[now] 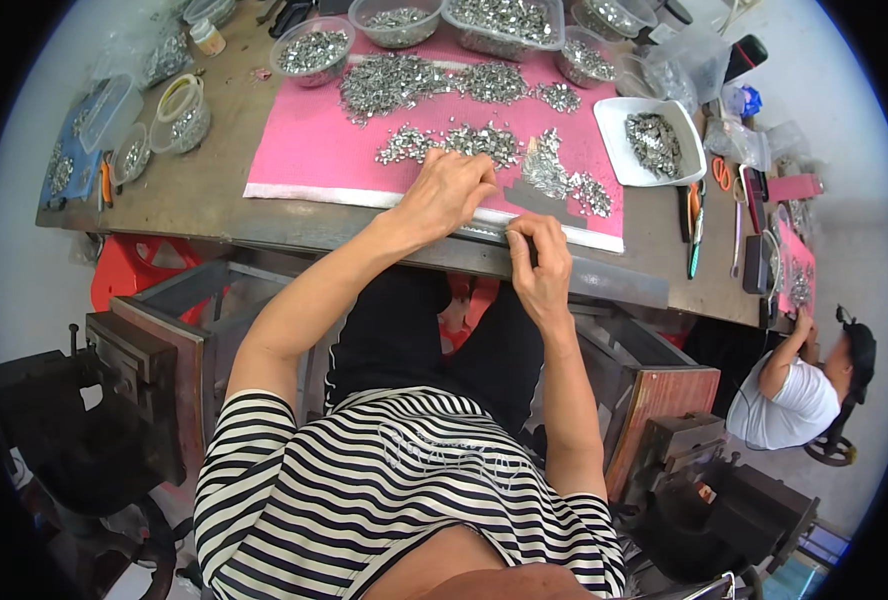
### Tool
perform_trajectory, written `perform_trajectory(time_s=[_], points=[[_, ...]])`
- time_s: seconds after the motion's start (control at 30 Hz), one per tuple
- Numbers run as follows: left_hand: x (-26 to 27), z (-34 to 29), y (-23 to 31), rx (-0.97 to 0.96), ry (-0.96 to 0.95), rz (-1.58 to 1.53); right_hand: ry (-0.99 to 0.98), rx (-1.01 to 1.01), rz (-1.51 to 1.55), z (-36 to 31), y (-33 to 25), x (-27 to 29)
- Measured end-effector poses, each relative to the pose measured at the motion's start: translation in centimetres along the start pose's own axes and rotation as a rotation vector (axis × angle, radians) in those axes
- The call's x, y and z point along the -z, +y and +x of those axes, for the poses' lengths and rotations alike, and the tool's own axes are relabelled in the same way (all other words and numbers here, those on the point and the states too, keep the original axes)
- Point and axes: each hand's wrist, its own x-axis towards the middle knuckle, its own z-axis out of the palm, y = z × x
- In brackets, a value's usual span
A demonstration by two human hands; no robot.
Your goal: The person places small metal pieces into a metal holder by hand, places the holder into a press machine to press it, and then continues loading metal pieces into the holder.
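Note:
My left hand is over the near edge of a pink mat, fingers bent and drawn together beside a row of small silver metal pieces. What its fingertips hold, if anything, is hidden. At the bench's front edge lies a narrow metal strip with a row of small bits along it. My right hand is curled round the strip's right end, thumb and fingers closed on it. Right of my left hand, flatter silver pieces and another small heap lie on the mat.
Tubs of silver parts line the mat's far side. A white tray holds more parts. Pliers and orange scissors lie to the right. Another person works at far right. A red stool stands below left.

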Motion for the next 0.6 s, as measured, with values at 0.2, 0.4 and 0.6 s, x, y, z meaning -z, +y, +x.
perform_trajectory(time_s=[0.2,0.4,0.6], points=[[1.0,2.2,-1.3,-0.082,0.064,-0.083,0.042,0.062,-0.046,0.0,0.0,-0.8],[1.9,5.7,-3.9,-0.095,0.055,0.026,0.075,0.209,-0.179,0.1,0.1,-1.3],[1.8,5.0,-2.6,-0.067,-0.189,0.073,0.104,0.28,-0.212,-0.2,0.8,-1.5]])
